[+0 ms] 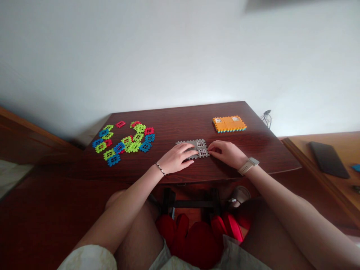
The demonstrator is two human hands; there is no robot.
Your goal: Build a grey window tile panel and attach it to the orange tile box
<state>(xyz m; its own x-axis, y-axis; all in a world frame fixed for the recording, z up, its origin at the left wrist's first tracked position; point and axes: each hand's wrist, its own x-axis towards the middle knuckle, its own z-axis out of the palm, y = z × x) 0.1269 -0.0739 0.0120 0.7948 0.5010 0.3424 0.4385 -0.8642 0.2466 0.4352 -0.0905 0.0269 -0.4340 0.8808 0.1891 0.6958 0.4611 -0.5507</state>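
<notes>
pressure should stay even and flat: my left hand [176,156] lies spread across the grey panel [198,148], my right hand [227,153] curls at its edge, pinch unclear.

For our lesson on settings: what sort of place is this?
Probably a room in a home: a dark wooden table by a plain pale wall, with colourful interlocking toy pieces spread on it.
</notes>
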